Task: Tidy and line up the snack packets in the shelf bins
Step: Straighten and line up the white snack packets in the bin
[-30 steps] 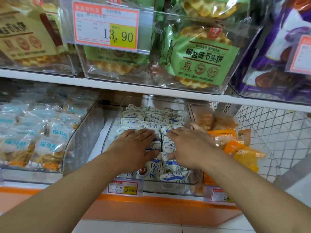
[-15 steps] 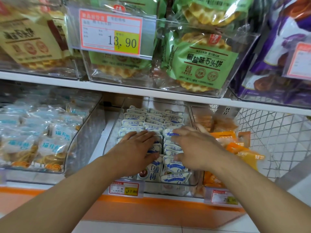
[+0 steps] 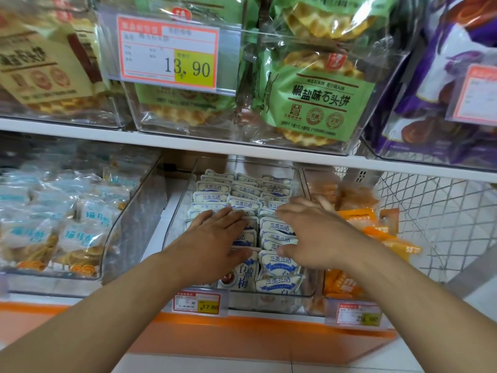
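Both hands work inside the clear middle bin [image 3: 297,189] on the lower shelf, where the white-and-blue snack packets [image 3: 243,204] stand in three rows running from the bin's back wall to its front edge. The left hand [image 3: 215,238] lies flat, fingers straight and released, palm pressing down on the left and middle rows near the front half of the bin; this looks like a way to hold those rows in place and level their tops. The right hand [image 3: 312,232] sits over the right row by the bin's right wall, its fingers bent downward over the packet tops; whether it actually pinches a packet or only nudges it I cannot tell, since the fingertips are hidden. The back rows look even, while the packets at the front edge, just above the price tag [image 3: 197,302], lean forward and sit askew, so the straightening is probably not finished there. Room is tight: the shelf above [image 3: 161,142] overhangs the bin's back, the walls hem the rows on both sides, and the orange packets [image 3: 357,219] crowd the neighbouring bin just beyond the right wall. The open way in and out is over the front edge.
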### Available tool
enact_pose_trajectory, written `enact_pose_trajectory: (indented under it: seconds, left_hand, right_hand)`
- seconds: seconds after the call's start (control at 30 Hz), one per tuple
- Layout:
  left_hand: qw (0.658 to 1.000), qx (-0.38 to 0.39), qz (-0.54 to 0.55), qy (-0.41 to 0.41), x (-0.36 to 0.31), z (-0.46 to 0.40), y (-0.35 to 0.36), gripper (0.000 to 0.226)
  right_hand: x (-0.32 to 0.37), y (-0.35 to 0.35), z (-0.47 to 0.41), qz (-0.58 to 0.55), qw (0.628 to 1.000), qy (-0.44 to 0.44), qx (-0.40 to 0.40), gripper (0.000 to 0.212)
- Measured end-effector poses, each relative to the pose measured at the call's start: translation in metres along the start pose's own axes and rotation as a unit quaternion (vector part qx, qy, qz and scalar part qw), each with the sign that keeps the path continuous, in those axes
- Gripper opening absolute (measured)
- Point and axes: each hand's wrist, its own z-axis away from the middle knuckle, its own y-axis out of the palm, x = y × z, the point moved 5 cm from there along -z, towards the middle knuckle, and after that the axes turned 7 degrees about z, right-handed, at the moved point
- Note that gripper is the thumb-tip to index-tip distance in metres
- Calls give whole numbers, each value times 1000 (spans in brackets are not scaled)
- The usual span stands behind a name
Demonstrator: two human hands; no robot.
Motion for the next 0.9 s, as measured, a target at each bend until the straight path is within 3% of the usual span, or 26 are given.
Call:
enact_pose_trajectory:
  seconds: [0.23,0.37,0.53,0.63,0.7,0.8,0.9]
  left_hand:
    - [1000,22,-16,-2,-1,5,-2,96]
    - [999,30,-26,-8,-2,9,-8,96]
    - [996,-46,70,11,-11,21,-27,57]
    - [991,-51,122,30,-18,31,-38,35]
    - [991,-44,118,35,-19,36,-43,30]
    - [990,-51,128,5,-14,41,-50,27]
    - [991,-58,114,-28,-5,44,-59,31]
  right_hand:
    - [4,5,5,40,998,-18,36,78]
    - [7,-1,6,-8,1000,-9,10,74]
    - [5,-14,26,-172,985,-21,-1,64]
    - [19,-11,38,-120,990,-66,24,44]
    - [24,-8,40,-83,994,-73,10,27]
    - [24,-9,39,-61,996,-59,-28,26]
    - [22,-18,36,-116,988,-38,-89,24]
